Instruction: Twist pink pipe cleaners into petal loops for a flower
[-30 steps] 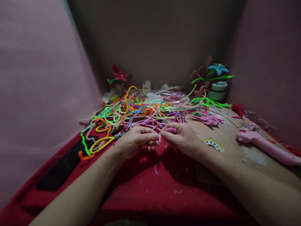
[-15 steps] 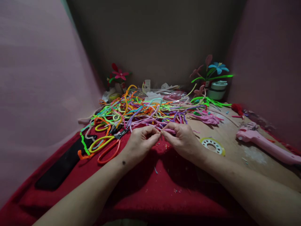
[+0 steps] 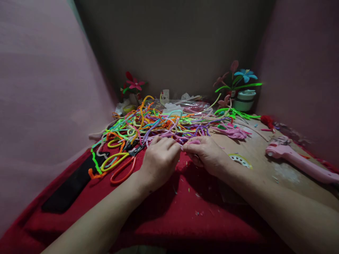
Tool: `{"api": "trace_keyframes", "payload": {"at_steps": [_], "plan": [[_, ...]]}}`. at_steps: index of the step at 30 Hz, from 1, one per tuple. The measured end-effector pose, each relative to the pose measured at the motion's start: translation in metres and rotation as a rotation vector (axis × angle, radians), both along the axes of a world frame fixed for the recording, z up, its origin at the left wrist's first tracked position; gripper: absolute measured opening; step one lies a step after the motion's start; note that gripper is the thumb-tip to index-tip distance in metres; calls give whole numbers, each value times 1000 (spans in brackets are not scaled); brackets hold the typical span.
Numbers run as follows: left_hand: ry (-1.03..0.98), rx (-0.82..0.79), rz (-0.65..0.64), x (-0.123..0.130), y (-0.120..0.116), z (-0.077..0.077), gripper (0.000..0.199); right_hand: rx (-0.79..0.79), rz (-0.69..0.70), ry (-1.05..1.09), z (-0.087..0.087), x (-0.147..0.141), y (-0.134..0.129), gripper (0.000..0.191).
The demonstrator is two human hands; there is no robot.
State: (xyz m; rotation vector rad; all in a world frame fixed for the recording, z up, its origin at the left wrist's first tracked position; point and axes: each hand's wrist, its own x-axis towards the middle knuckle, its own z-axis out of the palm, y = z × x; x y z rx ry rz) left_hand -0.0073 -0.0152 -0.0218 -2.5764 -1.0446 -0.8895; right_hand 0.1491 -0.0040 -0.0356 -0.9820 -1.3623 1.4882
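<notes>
My left hand [image 3: 161,160] is closed, its back turned up and its fingertips hidden, right beside my right hand [image 3: 202,155]. A pink pipe cleaner [image 3: 194,142] is pinched in the right fingers, and its end reaches toward the left fingers. Both hands hover over the red cloth [image 3: 185,218], in front of a tangled heap of coloured pipe cleaners [image 3: 164,121]. Scissors [image 3: 123,167] with one yellow and one red handle loop lie just left of my left hand. Close to my right wrist is a roll of tape [image 3: 240,160], partly covered by the arm.
A black phone-like slab [image 3: 71,188] lies on the left. To the right, a pink glue gun [image 3: 299,160] rests on a brown board [image 3: 265,173], near a bundle of pink pipe cleaners [image 3: 234,132]. Pipe-cleaner flowers [image 3: 246,76] and a pale green pot [image 3: 245,100] stand at the back.
My left hand has rolled over so its back faces up and its thumb is hidden. The right hand has shifted slightly, still pinching the pink pipe cleaner, and its forearm covers more of the tape roll.
</notes>
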Motion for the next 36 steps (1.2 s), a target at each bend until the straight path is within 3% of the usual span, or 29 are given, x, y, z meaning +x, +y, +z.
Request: {"api": "trace_keyframes", "payload": {"at_steps": [3,5,7,11,17,21,25,27,30,32,34,36], "plan": [[-470,-658,-107,-12,11,6,19,57,7,36,6,2,-2,15],[-791,-949,-114,-20,18,8,27,106,33,26,9,3,-4,12],[-965,-1205,-110,-25,23,6,24,160,67,5,10,3,-6,11],[-903,-1628,-158,-25,24,1,12,244,147,-2,8,3,-8,11],[-850,-1931,-471,-24,17,-4,30,371,167,-68,6,5,-10,10],[-813,-1985,-565,-26,14,-6,37,440,138,-125,9,5,-12,10],[-820,-1807,-386,-23,8,0,26,478,55,-217,10,3,-11,9],[-707,-1584,-217,-19,5,2,26,472,-5,-282,9,2,-9,9],[-442,-1027,-10,-11,2,1,29,402,-81,-373,4,0,-5,12],[-334,-725,55,-7,0,-1,29,325,-81,-349,0,0,-3,13],[-321,-751,44,-5,-1,-1,28,266,-35,-241,-1,0,-1,11],[-395,-1028,-1,-4,-2,1,28,243,21,-130,-2,1,0,10]]}}
